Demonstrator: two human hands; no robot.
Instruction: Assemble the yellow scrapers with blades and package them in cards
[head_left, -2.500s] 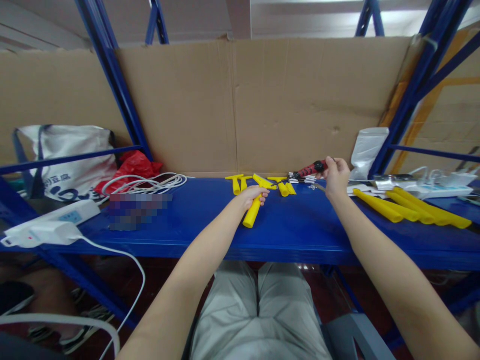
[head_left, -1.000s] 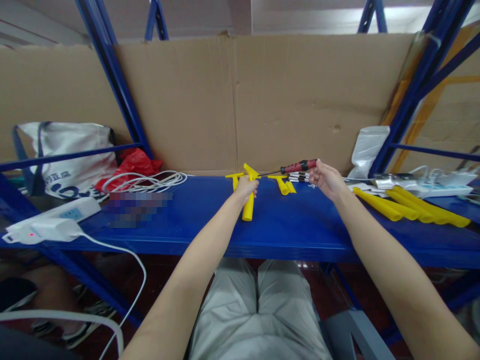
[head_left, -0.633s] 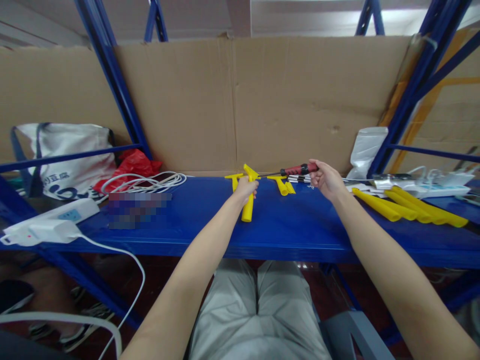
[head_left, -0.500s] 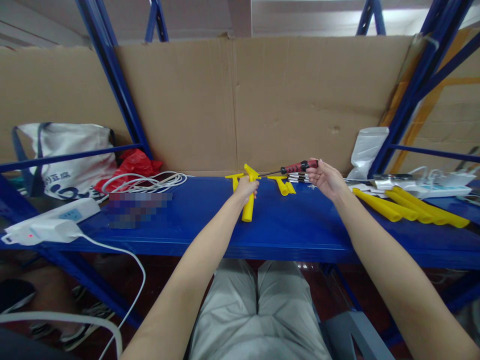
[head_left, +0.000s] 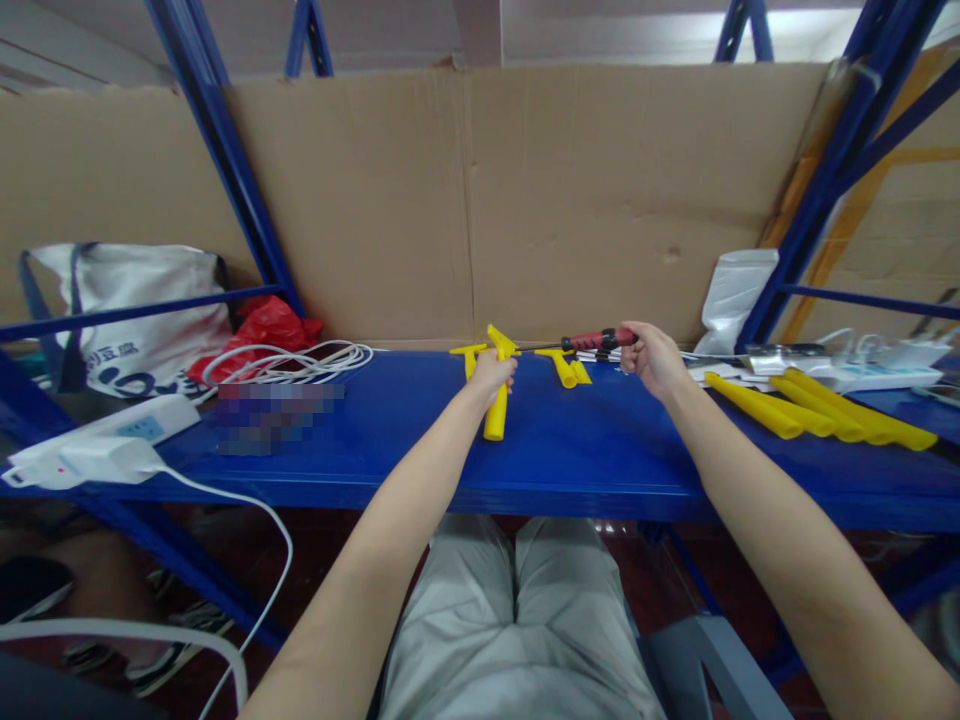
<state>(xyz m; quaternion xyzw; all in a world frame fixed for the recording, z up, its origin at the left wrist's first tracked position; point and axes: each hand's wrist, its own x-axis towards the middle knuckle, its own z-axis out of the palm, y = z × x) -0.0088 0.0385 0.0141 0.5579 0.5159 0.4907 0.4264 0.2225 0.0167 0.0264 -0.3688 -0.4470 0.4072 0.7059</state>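
Observation:
My left hand [head_left: 495, 374] is wrapped round a yellow T-shaped plastic part [head_left: 495, 422], whose tube end points down toward me. In my right hand [head_left: 651, 357] is the end of a red and black screwdriver [head_left: 596, 340], lying nearly level. Its thin shaft runs left to the head of the yellow part; the exact contact at the tip is too small to make out. Just behind my left hand lies another yellow T-shaped part [head_left: 469, 359]. A third yellow T-shaped part [head_left: 562, 370] rests on the blue shelf [head_left: 405, 430] beneath the screwdriver, beside a small yellow piece [head_left: 581, 374].
Several yellow tubes [head_left: 847, 415] lie at the right near a power strip [head_left: 885, 377]. At the left are a white power strip [head_left: 112, 440], coiled white cable [head_left: 330, 365], a red plastic bag [head_left: 274, 325] and a cloth bag [head_left: 150, 320]. Cardboard [head_left: 465, 210] backs the shelf.
My right hand has shifted its grip on the screwdriver handle, with the fingers now closed more around its end. The screwdriver sits slightly lower and more level. My left hand has barely moved.

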